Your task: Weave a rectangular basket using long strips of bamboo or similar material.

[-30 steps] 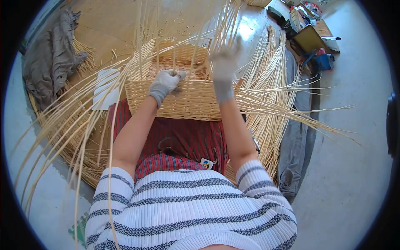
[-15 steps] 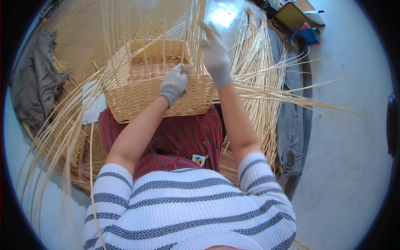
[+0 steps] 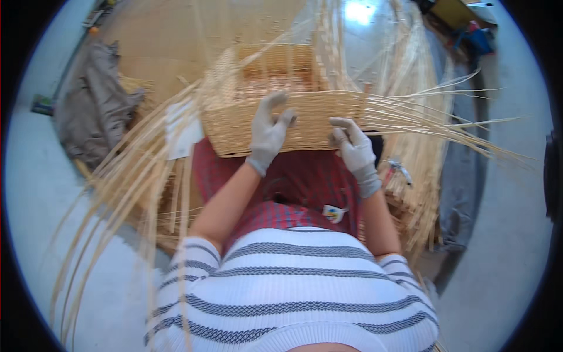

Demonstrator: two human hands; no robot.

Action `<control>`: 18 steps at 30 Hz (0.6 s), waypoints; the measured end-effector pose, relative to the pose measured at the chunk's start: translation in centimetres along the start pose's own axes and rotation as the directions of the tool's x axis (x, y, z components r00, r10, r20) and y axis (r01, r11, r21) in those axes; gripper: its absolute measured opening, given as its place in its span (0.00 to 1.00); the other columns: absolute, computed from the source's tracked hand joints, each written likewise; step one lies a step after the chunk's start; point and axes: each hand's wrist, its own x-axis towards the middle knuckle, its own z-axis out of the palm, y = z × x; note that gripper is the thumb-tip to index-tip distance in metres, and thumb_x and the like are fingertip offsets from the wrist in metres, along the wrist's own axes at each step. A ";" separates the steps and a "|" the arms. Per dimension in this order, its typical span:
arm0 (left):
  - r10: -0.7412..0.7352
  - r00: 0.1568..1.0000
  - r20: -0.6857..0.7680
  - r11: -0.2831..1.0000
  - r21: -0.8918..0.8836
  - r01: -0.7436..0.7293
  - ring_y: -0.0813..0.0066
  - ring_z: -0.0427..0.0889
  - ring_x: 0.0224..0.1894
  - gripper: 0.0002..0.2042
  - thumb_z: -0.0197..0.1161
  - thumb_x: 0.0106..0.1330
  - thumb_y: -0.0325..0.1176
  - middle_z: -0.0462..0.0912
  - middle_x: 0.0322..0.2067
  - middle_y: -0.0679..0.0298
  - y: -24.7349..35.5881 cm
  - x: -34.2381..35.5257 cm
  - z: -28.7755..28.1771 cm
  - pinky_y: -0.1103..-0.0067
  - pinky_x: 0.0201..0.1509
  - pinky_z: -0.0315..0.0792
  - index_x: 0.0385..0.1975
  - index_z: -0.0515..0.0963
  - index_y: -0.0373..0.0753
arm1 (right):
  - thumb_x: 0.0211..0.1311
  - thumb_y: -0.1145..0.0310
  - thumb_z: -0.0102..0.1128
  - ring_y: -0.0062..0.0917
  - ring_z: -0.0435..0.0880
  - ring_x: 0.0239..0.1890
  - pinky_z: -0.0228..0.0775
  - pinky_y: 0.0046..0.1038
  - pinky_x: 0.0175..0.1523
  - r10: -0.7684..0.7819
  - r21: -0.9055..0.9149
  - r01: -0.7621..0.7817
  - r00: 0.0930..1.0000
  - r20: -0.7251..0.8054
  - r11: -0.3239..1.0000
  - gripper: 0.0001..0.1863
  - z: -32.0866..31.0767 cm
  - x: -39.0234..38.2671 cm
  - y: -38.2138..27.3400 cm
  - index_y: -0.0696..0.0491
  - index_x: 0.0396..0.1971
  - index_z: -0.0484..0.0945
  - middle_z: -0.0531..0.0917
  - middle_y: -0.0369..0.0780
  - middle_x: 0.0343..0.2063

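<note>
A pale woven wicker basket (image 3: 316, 114), rectangular, sits tilted over my lap, its inside partly visible. My left hand (image 3: 268, 132), in a light grey glove, is at the basket's front wall with thumb and fingers apart, holding nothing visible. Toward the lower right of the same wall is my gloved right hand (image 3: 356, 154); its fingers are bent but apart, with nothing seen between them. Long loose weaving strands (image 3: 434, 117) jut from the basket's right end. More strands (image 3: 126, 170) sweep down from its left side, some blurred.
A large bundle of pale strands (image 3: 416, 70) lies on the right, beside grey cloth (image 3: 460, 182). Near my right wrist is a hand tool (image 3: 400, 170) with a red handle. White paper (image 3: 180, 132) and crumpled grey cloth (image 3: 88, 111) lie to the left.
My left hand has let go of the basket's upper rim area and its fingers have spread. My right hand has dropped from the upright strands to the front wall. The view has shifted.
</note>
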 end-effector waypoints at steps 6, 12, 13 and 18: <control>0.006 0.784 -0.621 1.000 -0.007 -0.013 0.73 0.84 0.32 0.13 0.68 0.66 0.32 0.83 0.40 0.57 1.8 -3.6 -18.6 0.77 0.35 0.83 0.46 0.77 0.37 | 0.68 0.65 0.56 0.32 0.85 0.42 0.76 0.32 0.48 -0.143 -0.231 0.292 0.853 0.502 0.928 0.13 10.7 -0.2 -2.6 0.48 0.50 0.80 0.86 0.42 0.39; 0.179 0.951 -0.252 0.905 0.421 -0.058 0.69 0.82 0.44 0.21 0.62 0.71 0.35 0.84 0.42 0.62 5.5 -4.7 -21.7 0.73 0.50 0.77 0.60 0.68 0.39 | 0.57 0.61 0.64 0.41 0.82 0.51 0.72 0.40 0.59 -0.900 0.351 0.880 0.165 0.403 0.318 0.17 23.3 -3.5 -11.2 0.51 0.45 0.82 0.84 0.47 0.42; 0.192 0.964 -0.184 0.876 0.474 -0.084 0.68 0.81 0.45 0.22 0.60 0.71 0.36 0.84 0.43 0.63 5.9 -4.8 -21.8 0.73 0.52 0.75 0.63 0.66 0.39 | 0.55 0.59 0.65 0.42 0.82 0.50 0.72 0.41 0.58 -0.915 0.515 0.811 0.061 0.398 0.278 0.18 24.0 -4.1 -11.7 0.51 0.43 0.82 0.84 0.46 0.40; 0.399 0.908 0.126 0.663 0.645 -0.380 0.68 0.80 0.44 0.26 0.56 0.74 0.37 0.84 0.39 0.67 13.1 -4.0 -14.0 0.71 0.58 0.73 0.70 0.61 0.40 | 0.51 0.59 0.62 0.37 0.86 0.28 0.77 0.39 0.37 -0.630 0.218 0.940 -0.004 0.776 0.263 0.09 23.0 -4.7 -10.3 0.47 0.25 0.84 0.84 0.40 0.20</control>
